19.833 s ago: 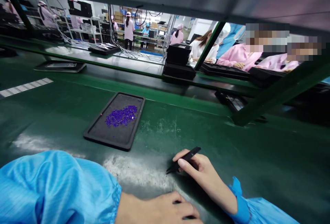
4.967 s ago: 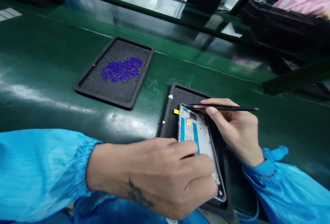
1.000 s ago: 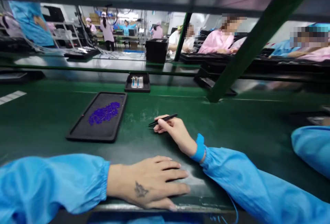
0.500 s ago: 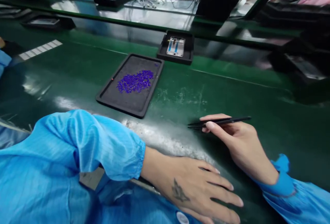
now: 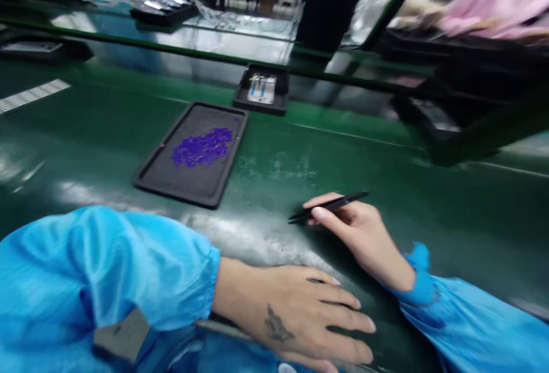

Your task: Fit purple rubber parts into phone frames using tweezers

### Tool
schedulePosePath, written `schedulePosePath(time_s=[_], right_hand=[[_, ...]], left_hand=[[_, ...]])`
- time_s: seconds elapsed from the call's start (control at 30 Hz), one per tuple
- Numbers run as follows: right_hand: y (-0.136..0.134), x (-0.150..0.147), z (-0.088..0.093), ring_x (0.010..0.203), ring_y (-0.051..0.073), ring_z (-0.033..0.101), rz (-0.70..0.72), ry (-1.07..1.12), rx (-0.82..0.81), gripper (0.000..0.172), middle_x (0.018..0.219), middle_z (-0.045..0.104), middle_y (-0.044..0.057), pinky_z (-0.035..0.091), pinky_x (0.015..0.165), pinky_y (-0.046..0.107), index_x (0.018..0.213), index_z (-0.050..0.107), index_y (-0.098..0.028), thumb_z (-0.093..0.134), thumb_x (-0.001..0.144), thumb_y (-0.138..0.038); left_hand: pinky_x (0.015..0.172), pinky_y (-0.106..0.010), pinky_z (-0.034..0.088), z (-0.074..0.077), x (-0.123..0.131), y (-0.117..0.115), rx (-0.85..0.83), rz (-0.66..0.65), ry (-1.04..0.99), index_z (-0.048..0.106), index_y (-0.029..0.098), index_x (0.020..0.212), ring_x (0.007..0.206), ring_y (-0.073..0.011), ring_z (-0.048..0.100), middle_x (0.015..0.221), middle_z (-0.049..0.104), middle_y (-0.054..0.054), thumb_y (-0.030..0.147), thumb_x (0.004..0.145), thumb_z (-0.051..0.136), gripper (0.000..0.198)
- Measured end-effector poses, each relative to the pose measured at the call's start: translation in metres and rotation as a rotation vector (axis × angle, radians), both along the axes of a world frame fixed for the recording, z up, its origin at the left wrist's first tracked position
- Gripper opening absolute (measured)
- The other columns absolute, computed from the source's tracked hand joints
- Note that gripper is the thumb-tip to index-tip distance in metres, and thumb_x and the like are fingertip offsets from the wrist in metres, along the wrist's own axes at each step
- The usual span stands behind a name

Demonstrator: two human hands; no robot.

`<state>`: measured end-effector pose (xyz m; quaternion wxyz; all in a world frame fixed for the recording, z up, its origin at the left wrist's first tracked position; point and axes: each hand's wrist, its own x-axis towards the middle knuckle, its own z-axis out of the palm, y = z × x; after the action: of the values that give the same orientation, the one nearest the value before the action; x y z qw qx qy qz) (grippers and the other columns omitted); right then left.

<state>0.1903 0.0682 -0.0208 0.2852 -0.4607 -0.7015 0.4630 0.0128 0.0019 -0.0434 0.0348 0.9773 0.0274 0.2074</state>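
Phone frame (image 5: 261, 88) moved to the far tray (image 5: 261, 111), tweezers (image 5: 332, 204) in right hand (image 5: 355, 241)

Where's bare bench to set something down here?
Bare green mat lies right of the black tray, bordered by the small frame tray and the tweezers in the right hand. Crowded: the near edge, with left hand and sleeves.

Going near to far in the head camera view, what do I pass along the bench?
Left hand → right hand with black tweezers → black tray of purple pieces → small black tray holding a phone frame
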Motion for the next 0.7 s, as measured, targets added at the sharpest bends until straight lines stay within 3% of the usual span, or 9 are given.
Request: schedulePosePath(time_s=[0.1,0.33,0.53,0.7], right_hand=[[-0.007,-0.002,-0.001,0.073,0.015,0.064,0.051,0.116,-0.052,0.028,0.081,0.069,0.003,0.051,0.07,0.026,0.094,0.071,-0.015,0.068,0.092,-0.043],[-0.009,-0.002,-0.013,0.071,0.014,0.063,0.048,0.177,-0.067,0.052,0.075,0.066,0.001,0.052,0.074,0.027,0.092,0.068,-0.014,0.07,0.083,-0.065],[-0.012,-0.004,-0.02,0.071,0.013,0.062,0.086,0.25,-0.072,0.057,0.078,0.066,0.002,0.051,0.074,0.026,0.093,0.066,-0.014,0.07,0.081,-0.07],[-0.011,-0.003,-0.02,0.071,0.013,0.062,0.093,0.27,-0.07,0.052,0.077,0.065,0.001,0.051,0.074,0.026,0.093,0.067,-0.014,0.072,0.083,-0.065]], left_hand=[[0.106,-0.032,0.047,-0.003,0.003,-0.007,-0.036,0.028,0.04,0.056,0.021,0.139,0.132,-0.0197,0.052,0.147,0.054,-0.003,0.044,0.107,0.029,0.048],[0.1,-0.033,0.047,-0.041,0.009,-0.006,0.115,-0.027,-0.012,0.053,0.024,0.14,0.128,-0.0214,0.056,0.145,0.059,-0.003,0.054,0.105,0.039,0.049],[0.098,-0.028,0.043,-0.034,0.008,-0.004,0.204,0.013,-0.161,0.063,0.029,0.129,0.122,-0.0151,0.057,0.133,0.066,0.005,0.051,0.107,0.033,0.043],[0.098,-0.028,0.043,-0.028,0.007,-0.005,0.187,0.001,-0.131,0.063,0.03,0.131,0.122,-0.0146,0.057,0.135,0.066,0.006,0.05,0.108,0.031,0.044]])
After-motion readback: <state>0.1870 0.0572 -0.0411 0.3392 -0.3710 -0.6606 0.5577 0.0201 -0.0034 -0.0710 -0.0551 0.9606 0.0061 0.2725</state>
